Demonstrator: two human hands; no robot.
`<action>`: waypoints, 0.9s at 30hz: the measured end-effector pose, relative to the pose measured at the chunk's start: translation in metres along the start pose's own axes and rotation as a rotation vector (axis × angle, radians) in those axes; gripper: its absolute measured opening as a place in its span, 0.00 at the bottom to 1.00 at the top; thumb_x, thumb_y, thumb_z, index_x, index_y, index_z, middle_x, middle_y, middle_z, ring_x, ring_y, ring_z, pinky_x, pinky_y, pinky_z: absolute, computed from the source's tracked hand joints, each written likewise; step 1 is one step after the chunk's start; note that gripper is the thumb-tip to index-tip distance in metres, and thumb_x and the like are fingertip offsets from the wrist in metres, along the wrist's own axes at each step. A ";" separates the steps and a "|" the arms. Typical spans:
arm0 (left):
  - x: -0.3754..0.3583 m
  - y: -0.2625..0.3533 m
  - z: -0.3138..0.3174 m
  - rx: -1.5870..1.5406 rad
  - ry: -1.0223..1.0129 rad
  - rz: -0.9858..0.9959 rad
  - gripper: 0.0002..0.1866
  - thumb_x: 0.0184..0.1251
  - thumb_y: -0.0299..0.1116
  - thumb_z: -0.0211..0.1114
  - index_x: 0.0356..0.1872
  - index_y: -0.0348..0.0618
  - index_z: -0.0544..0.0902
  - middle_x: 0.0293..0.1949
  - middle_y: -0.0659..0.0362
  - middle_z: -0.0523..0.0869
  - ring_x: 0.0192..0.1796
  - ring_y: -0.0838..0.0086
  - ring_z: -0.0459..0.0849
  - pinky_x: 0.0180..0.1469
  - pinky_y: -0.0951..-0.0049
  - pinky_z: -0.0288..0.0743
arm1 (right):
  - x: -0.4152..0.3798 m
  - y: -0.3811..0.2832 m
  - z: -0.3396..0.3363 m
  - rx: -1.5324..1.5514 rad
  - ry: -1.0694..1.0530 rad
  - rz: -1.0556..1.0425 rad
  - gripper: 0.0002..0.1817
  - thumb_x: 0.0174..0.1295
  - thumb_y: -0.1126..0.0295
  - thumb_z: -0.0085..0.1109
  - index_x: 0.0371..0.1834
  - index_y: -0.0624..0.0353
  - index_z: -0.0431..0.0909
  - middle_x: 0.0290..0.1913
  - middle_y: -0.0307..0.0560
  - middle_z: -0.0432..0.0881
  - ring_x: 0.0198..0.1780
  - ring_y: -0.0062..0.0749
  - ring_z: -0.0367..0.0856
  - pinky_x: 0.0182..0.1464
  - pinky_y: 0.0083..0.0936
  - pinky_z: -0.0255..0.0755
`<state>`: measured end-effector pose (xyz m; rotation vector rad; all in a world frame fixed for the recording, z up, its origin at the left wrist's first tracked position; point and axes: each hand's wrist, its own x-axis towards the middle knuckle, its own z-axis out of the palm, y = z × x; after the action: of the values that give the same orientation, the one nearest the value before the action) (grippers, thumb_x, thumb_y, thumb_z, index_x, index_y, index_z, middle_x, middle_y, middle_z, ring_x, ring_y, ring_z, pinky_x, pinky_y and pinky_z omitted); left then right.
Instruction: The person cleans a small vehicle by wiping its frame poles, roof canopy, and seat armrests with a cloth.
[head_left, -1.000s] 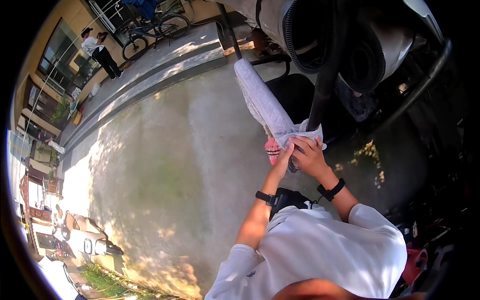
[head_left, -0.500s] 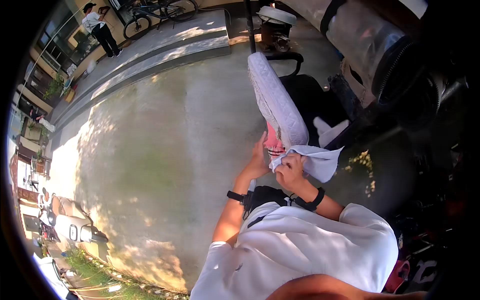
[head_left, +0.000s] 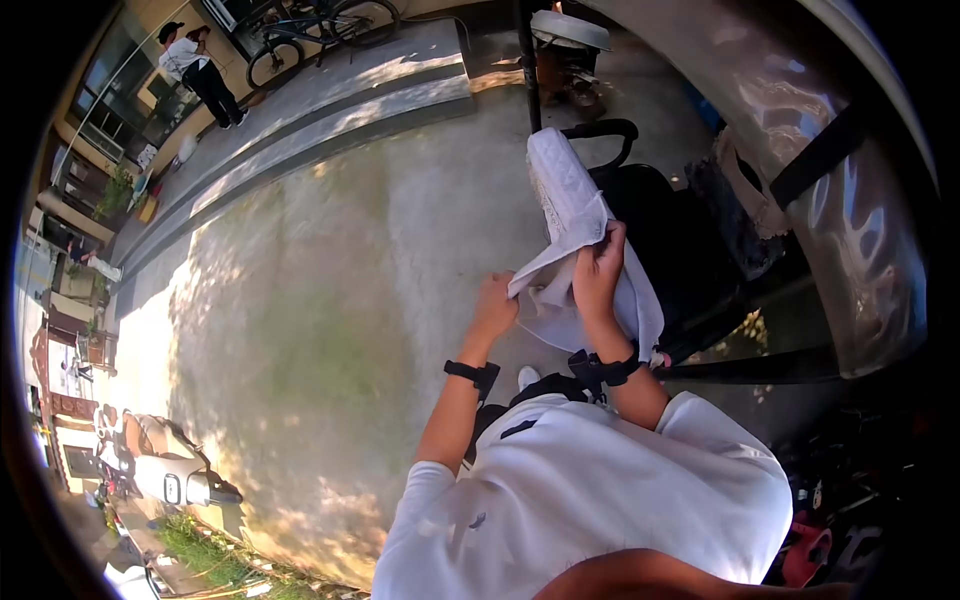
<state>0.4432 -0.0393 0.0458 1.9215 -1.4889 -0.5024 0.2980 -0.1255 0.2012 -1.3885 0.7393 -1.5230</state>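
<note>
Gripping a white cloth [head_left: 565,250] now, pinched in the left hand [head_left: 496,303], clutched in the right hand [head_left: 598,268], slanting up rightward between them along its long axis, pointing a corner up against the quilted pad [head_left: 560,165].

The person wears a loose white short-sleeved T-shirt [head_left: 620,490] with a small dark mark [head_left: 478,520] on its front, a black strap [head_left: 462,370] with a blocky dark piece [head_left: 486,380] around one wrist, a similar black band [head_left: 622,370] around the other, and a whitish shoe [head_left: 528,377].
</note>
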 end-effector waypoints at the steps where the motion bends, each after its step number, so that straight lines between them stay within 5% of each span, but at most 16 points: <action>1: 0.007 -0.009 -0.004 0.038 0.241 -0.044 0.18 0.66 0.29 0.56 0.57 0.40 0.75 0.36 0.45 0.84 0.53 0.58 0.81 0.47 0.55 0.75 | 0.013 0.015 -0.002 -0.114 -0.014 0.015 0.07 0.66 0.77 0.51 0.46 0.68 0.69 0.45 0.56 0.72 0.46 0.50 0.74 0.52 0.36 0.70; 5: 0.039 -0.011 -0.042 -0.398 0.277 -0.339 0.17 0.72 0.36 0.50 0.55 0.39 0.76 0.30 0.46 0.85 0.40 0.58 0.86 0.35 0.59 0.79 | 0.036 0.054 -0.009 -0.411 0.042 -0.114 0.12 0.72 0.69 0.47 0.44 0.69 0.72 0.40 0.51 0.74 0.37 0.40 0.76 0.45 0.31 0.70; 6: 0.051 -0.011 -0.054 -0.633 0.149 -0.466 0.20 0.75 0.41 0.46 0.60 0.43 0.71 0.37 0.43 0.85 0.40 0.55 0.87 0.36 0.59 0.81 | 0.040 0.053 -0.007 -0.413 0.058 -0.116 0.12 0.72 0.69 0.47 0.44 0.69 0.72 0.40 0.51 0.74 0.37 0.40 0.76 0.45 0.31 0.70; 8: 0.080 -0.007 -0.069 -0.849 -0.015 -0.585 0.22 0.78 0.46 0.41 0.64 0.46 0.67 0.44 0.41 0.85 0.40 0.52 0.88 0.37 0.58 0.83 | 0.045 0.056 -0.004 -0.200 -0.016 0.219 0.15 0.74 0.65 0.45 0.42 0.69 0.73 0.36 0.51 0.75 0.35 0.36 0.75 0.43 0.30 0.69; 10: 0.109 0.011 -0.081 -1.138 0.090 -0.496 0.28 0.79 0.53 0.38 0.73 0.52 0.57 0.52 0.43 0.82 0.42 0.59 0.89 0.35 0.61 0.86 | 0.054 0.068 -0.003 -0.154 -0.084 0.385 0.17 0.75 0.62 0.42 0.41 0.68 0.74 0.35 0.52 0.76 0.35 0.34 0.76 0.43 0.28 0.69; 11: 0.122 0.021 -0.088 -1.168 0.142 -0.442 0.35 0.74 0.62 0.45 0.70 0.46 0.66 0.51 0.48 0.84 0.50 0.58 0.87 0.47 0.58 0.84 | 0.058 0.074 -0.004 -0.102 -0.184 0.541 0.20 0.75 0.59 0.39 0.40 0.67 0.74 0.35 0.53 0.77 0.36 0.32 0.77 0.42 0.27 0.69; 14: 0.174 0.021 -0.095 -1.169 0.230 -0.312 0.36 0.75 0.59 0.46 0.77 0.51 0.57 0.64 0.53 0.75 0.62 0.62 0.79 0.58 0.58 0.79 | 0.070 0.083 0.020 0.122 -0.111 0.539 0.25 0.76 0.53 0.35 0.39 0.66 0.74 0.31 0.50 0.77 0.34 0.29 0.75 0.41 0.25 0.69; 16: 0.216 0.006 -0.102 -1.217 0.220 0.102 0.37 0.75 0.56 0.50 0.79 0.51 0.53 0.69 0.54 0.69 0.69 0.64 0.70 0.67 0.60 0.71 | 0.082 0.094 0.029 -0.020 -0.107 0.483 0.26 0.76 0.53 0.35 0.40 0.68 0.73 0.32 0.51 0.79 0.35 0.31 0.77 0.43 0.27 0.70; 18: 0.256 0.010 -0.116 -1.156 0.207 0.188 0.38 0.75 0.52 0.53 0.79 0.49 0.52 0.70 0.55 0.68 0.70 0.65 0.69 0.69 0.61 0.67 | 0.104 0.102 0.047 -0.162 -0.123 0.422 0.27 0.76 0.52 0.35 0.42 0.69 0.73 0.34 0.51 0.81 0.37 0.32 0.79 0.44 0.28 0.71; 22: 0.344 0.035 -0.151 -0.748 0.402 0.325 0.44 0.69 0.40 0.65 0.79 0.45 0.47 0.70 0.53 0.65 0.70 0.65 0.67 0.73 0.61 0.60 | 0.170 0.101 0.090 -0.151 -0.164 0.566 0.22 0.74 0.57 0.45 0.52 0.69 0.74 0.47 0.55 0.82 0.53 0.41 0.79 0.57 0.35 0.69; 24: 0.386 0.040 -0.167 -0.752 0.376 0.399 0.45 0.69 0.36 0.65 0.79 0.46 0.46 0.71 0.51 0.63 0.70 0.65 0.67 0.72 0.63 0.62 | 0.207 0.109 0.120 -0.062 -0.003 -0.107 0.18 0.70 0.61 0.56 0.51 0.67 0.76 0.47 0.52 0.81 0.52 0.37 0.78 0.57 0.33 0.69; 27: 0.447 0.048 -0.187 -0.773 0.342 0.503 0.48 0.64 0.28 0.66 0.79 0.47 0.44 0.71 0.47 0.62 0.70 0.64 0.66 0.70 0.66 0.64 | 0.270 0.105 0.143 -0.022 -0.136 -0.004 0.17 0.66 0.64 0.63 0.51 0.66 0.77 0.49 0.51 0.81 0.53 0.38 0.77 0.59 0.33 0.68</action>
<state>0.6564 -0.4259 0.2521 0.9372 -1.2334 -0.4039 0.4762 -0.3915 0.2481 -1.4945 0.6709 -1.4114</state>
